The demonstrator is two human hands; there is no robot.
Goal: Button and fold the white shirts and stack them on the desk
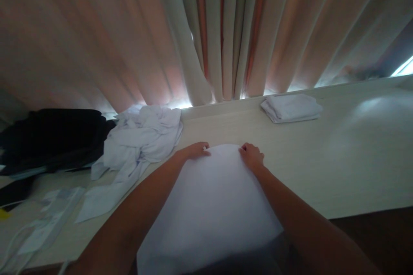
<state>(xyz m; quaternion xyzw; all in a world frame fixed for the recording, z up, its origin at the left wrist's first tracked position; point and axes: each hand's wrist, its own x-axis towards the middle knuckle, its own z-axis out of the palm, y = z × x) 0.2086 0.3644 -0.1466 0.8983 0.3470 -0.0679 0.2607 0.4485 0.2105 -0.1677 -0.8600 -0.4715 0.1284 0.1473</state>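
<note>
The white cloth (209, 206) is pinned flat on the counter (338, 159) at its far edge by the left hand (195, 151) and right hand (252, 157), each grip pressed down on it, fingers flat.

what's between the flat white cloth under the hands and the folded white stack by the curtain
Only bare tabletop lies between the white cloth and the folded stack, as the head view shows.

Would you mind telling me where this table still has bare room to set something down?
The widest bare patch of the pale wooden table lies right of the flat white cloth that both hands press, below the folded white cloth stack. A narrower strip runs between that stack and the crumpled white garment pile. The left end is crowded with black fabric.
</note>
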